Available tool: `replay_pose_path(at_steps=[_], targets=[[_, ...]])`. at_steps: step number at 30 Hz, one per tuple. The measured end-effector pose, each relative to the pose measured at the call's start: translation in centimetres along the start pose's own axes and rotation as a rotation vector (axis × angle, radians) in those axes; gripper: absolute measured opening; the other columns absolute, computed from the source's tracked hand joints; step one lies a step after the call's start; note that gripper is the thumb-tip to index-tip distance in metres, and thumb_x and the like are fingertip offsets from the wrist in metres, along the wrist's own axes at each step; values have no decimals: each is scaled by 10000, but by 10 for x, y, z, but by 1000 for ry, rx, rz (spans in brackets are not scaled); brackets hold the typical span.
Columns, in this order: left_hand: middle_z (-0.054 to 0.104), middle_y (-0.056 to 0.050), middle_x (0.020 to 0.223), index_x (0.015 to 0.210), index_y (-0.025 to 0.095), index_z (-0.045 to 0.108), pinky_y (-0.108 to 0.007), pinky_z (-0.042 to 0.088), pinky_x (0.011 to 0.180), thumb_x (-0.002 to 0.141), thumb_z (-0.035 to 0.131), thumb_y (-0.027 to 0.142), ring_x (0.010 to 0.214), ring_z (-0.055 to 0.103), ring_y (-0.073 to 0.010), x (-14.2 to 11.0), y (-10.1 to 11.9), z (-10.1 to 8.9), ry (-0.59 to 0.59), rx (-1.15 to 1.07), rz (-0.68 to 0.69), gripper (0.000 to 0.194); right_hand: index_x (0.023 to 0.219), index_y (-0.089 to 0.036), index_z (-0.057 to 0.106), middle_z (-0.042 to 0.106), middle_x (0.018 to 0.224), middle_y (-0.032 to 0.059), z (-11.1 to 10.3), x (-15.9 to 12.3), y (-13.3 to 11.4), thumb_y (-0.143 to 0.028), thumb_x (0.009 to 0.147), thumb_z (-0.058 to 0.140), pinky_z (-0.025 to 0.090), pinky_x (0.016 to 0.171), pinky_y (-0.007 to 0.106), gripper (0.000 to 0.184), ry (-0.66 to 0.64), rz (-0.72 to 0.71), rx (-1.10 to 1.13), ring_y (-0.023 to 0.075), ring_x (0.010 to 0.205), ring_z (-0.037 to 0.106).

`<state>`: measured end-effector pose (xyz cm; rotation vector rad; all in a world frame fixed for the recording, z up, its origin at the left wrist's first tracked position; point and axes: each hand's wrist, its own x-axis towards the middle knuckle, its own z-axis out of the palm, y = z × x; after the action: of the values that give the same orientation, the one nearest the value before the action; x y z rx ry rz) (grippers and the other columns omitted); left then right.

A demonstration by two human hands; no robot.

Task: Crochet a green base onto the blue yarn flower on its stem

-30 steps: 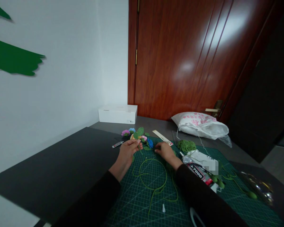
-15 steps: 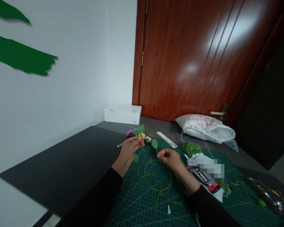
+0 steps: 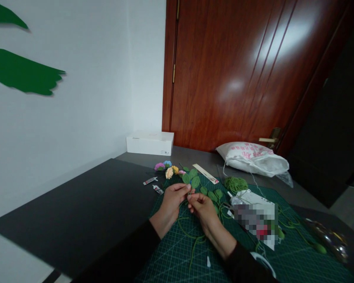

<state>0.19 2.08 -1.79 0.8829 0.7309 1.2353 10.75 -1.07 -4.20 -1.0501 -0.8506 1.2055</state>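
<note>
My left hand point(image 3: 172, 205) pinches the stems of a sprig of green crocheted leaves point(image 3: 195, 181) with thumb and forefinger; a speck of blue shows among them. Just below, my right hand point(image 3: 204, 210) is closed on the same stems, its fingertips almost touching the left ones. Past the hands lie crocheted flowers: a purple one point(image 3: 159, 167), a blue one point(image 3: 167, 163), a cream one point(image 3: 169, 173) and a yellow one point(image 3: 175, 169). More green leaves point(image 3: 218, 194) lie right of the sprig. Green cord point(image 3: 191, 251) curls on the mat under my wrists.
A green cutting mat point(image 3: 165, 259) covers part of the dark table. Two small tubes point(image 3: 150, 181) lie left of the hands. At right are green yarn point(image 3: 236, 184), a partly blurred package point(image 3: 268, 220) and a white bag point(image 3: 253, 159). A white box point(image 3: 150, 143) stands behind.
My hands have come together, the left moving right and toward me. The leaves that were apart are now in one bunch. The cream flower and tubes have come into view.
</note>
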Motion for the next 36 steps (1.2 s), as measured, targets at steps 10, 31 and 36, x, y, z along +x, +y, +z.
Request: replay_pose_path(at_steps=[10, 31, 36], targets=[[721, -87, 625, 649, 103, 722, -207, 442, 514, 579, 875, 318, 564, 637, -145, -4, -4, 2, 5, 112, -3, 273, 665, -140, 682, 701, 658, 32, 8, -3, 4, -496, 389, 941, 568, 610, 192, 519, 3, 97, 140, 107, 600, 666], [684, -61, 594, 623, 109, 702, -255, 463, 537, 598, 862, 380, 497, 578, -125, -3, 1, -4, -104, 243, -54, 316, 654, -202, 553, 631, 575, 2, -21, 14, -13, -638, 508, 840, 481, 539, 275, 542, 22, -141, -69, 144, 509, 572], [711, -84, 624, 668, 102, 707, -266, 497, 554, 570, 884, 375, 504, 609, -134, -2, 1, -7, -117, 245, -107, 340, 648, -216, 504, 616, 565, -6, -22, 16, -8, -650, 522, 813, 481, 523, 272, 548, 42, -130, -95, 140, 495, 567]])
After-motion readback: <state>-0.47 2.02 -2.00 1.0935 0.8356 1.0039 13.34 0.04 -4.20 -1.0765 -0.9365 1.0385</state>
